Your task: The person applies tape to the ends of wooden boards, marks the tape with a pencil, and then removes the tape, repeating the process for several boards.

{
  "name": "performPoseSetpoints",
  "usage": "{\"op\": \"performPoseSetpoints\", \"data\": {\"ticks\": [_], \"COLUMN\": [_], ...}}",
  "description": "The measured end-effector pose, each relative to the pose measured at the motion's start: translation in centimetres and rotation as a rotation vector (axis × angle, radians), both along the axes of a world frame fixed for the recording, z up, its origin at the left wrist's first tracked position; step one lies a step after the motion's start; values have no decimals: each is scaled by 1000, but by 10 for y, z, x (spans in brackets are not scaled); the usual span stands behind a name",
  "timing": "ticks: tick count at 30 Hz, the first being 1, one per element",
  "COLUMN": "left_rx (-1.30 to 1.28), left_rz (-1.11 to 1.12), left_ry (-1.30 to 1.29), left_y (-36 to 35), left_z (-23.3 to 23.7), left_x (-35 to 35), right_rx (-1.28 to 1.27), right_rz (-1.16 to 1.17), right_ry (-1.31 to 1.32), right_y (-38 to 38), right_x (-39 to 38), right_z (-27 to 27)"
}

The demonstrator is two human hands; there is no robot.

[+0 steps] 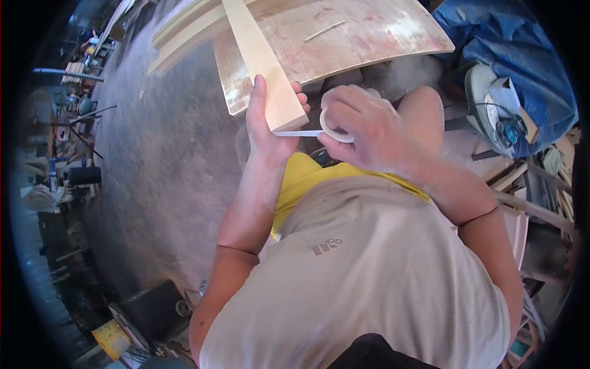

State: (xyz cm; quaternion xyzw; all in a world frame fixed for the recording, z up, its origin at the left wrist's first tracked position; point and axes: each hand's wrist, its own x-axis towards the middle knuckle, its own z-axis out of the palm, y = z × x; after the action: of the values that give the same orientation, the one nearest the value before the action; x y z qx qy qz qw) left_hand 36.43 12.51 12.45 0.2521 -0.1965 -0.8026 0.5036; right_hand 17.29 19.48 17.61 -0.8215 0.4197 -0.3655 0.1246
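Above floor (166, 160) — left fingers (259, 101) grip pale plank (257, 55); right fingers (345, 106) pinch white tape roll (330, 131).

The slat (261, 58) in the left hand (268, 126) is pale bare wood, smooth and matt. The roll of tape (336, 133) in the right hand (365, 126) looks like cream paper, matt, its pulled-out strip whiter. The plywood sheet (356, 34) is raw wood, stained reddish and dusty. The floor (166, 154) is grey concrete, rough and mottled. The tarp (510, 49) is blue plastic, creased, with a faint sheen. The shirt (369, 283) is beige matt cloth
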Motion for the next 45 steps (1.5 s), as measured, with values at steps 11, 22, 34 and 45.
{"op": "performPoseSetpoints", "data": {"ticks": [11, 22, 34, 45], "left_rx": [-16, -52, -80, -69], "left_rz": [-29, -25, -32, -1], "left_ry": [7, -45, -65, -89], "left_y": [-3, -2, -2, 0], "left_z": [12, 18, 21, 26], "left_x": [-15, -14, -13, -14], "right_rx": [-140, -141, -132, -226], "right_rz": [-103, -67, -66, -111], "right_ry": [116, 107, 144, 150], "right_y": [-9, -24, -24, -31], "right_x": [-19, -20, -20, -17], "right_z": [9, 4, 5, -2]}}
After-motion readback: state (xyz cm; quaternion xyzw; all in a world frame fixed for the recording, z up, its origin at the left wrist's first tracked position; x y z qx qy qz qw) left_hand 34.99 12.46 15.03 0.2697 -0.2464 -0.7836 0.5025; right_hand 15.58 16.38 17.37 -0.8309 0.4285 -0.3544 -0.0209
